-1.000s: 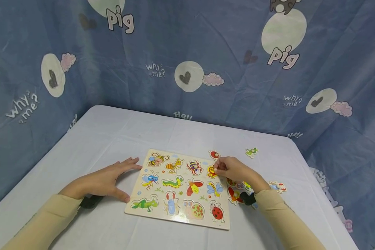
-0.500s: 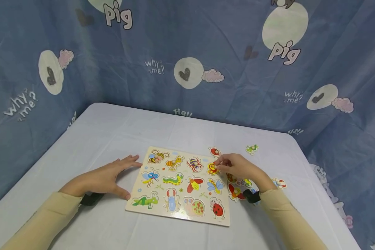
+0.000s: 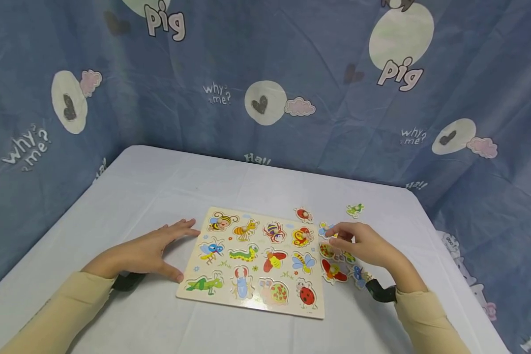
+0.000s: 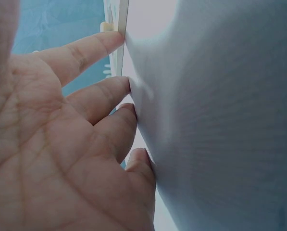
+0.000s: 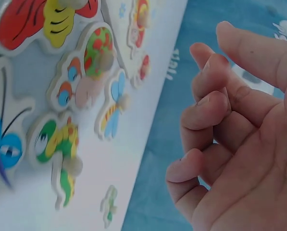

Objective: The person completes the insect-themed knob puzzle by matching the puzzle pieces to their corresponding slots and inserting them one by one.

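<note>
A wooden insect peg puzzle board [image 3: 256, 308] lies flat on the table. My left hand [image 3: 148, 250] has its fingers spread, with fingertips and thumb at the board's left edge; its palm fills much of the left wrist view. In the board's top right recess sits a red-and-yellow butterfly piece [image 3: 302, 237] with a knob. My right hand [image 3: 367, 243] hovers right of the board over loose pieces, fingers loosely bent, holding nothing. Below it lie a dragonfly piece [image 5: 113, 106], a snail piece [image 5: 97, 53], a caterpillar piece [image 5: 61, 154], a red-winged bee piece [image 3: 334, 271] and a mosquito piece [image 3: 359, 277].
A ladybug piece [image 3: 304, 215] lies just beyond the board's top right corner. Farther right is a small green grasshopper piece [image 3: 355, 210]. The white-covered table [image 3: 159, 172] ends at a blue printed curtain [image 3: 203, 128] behind and at the sides.
My right hand has let go of the butterfly piece, now in the top right recess, and moved right over the loose pieces. The left hand stays at the board's edge.
</note>
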`<state>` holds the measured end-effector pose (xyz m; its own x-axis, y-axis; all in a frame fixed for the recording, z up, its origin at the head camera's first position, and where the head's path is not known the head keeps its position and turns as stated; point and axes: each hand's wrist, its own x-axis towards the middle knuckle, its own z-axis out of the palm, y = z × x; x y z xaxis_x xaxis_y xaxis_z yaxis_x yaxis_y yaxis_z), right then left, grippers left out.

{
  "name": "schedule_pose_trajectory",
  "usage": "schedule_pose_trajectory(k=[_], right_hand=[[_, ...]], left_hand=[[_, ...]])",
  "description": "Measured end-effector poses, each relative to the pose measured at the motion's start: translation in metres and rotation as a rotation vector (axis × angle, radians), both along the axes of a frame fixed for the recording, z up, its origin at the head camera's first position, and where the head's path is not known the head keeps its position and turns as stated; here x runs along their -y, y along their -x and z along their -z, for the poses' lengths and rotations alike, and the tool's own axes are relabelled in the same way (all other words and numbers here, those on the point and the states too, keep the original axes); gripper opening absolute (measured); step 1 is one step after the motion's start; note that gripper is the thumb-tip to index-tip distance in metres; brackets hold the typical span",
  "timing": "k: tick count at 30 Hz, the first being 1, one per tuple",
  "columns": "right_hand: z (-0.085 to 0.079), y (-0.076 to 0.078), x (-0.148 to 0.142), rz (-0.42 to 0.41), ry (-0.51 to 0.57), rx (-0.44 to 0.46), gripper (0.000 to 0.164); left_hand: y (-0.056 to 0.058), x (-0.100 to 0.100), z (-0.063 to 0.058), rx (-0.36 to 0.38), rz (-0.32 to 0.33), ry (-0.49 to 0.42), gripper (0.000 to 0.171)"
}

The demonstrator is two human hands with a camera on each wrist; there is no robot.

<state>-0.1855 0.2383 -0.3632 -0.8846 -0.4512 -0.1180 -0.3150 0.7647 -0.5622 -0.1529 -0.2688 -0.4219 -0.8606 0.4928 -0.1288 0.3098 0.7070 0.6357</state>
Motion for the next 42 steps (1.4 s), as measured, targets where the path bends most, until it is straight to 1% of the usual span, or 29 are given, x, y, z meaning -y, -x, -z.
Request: schedule_pose_trajectory(k=[4,10,16,22,27,31,33,37,42], right_hand=[[-0.004,-0.01,-0.01,0.022,-0.003,-0.014,0.024],[-0.004,-0.024,-0.027,0.028,0.054,-0.012,0.022],[0.003,-0.035,-0.043,0.059,0.072,-0.004,0.022],[0.017,-0.043,-0.058,0.082,0.093,0.06,0.023],[0.029,-0.047,-0.069,0.076,0.118,0.096,0.022],[0.034,-0.048,-0.075,0.063,0.15,0.126,0.022],[0.036,-0.047,-0.078,0.051,0.16,0.123,0.022],[0.04,-0.047,-0.082,0.052,0.174,0.129,0.021],[0.046,-0.049,-0.084,0.082,0.191,0.177,0.02]], left_hand=[[0.0,0.001,0.0,-0.01,0.002,0.001,0.109],[0.001,0.002,-0.001,-0.014,0.003,0.002,0.11],[0.001,0.003,-0.002,-0.012,0.0,-0.003,0.109],[0.0,0.003,-0.001,-0.01,0.01,-0.019,0.108],[0.0,0.002,0.0,-0.003,0.005,-0.011,0.109],[-0.001,0.002,0.0,-0.009,0.004,-0.02,0.108],[-0.001,0.002,0.0,-0.011,0.004,-0.023,0.108],[-0.002,0.002,0.0,-0.01,0.005,-0.025,0.107],[-0.003,0.002,0.0,-0.019,0.011,-0.027,0.108]])
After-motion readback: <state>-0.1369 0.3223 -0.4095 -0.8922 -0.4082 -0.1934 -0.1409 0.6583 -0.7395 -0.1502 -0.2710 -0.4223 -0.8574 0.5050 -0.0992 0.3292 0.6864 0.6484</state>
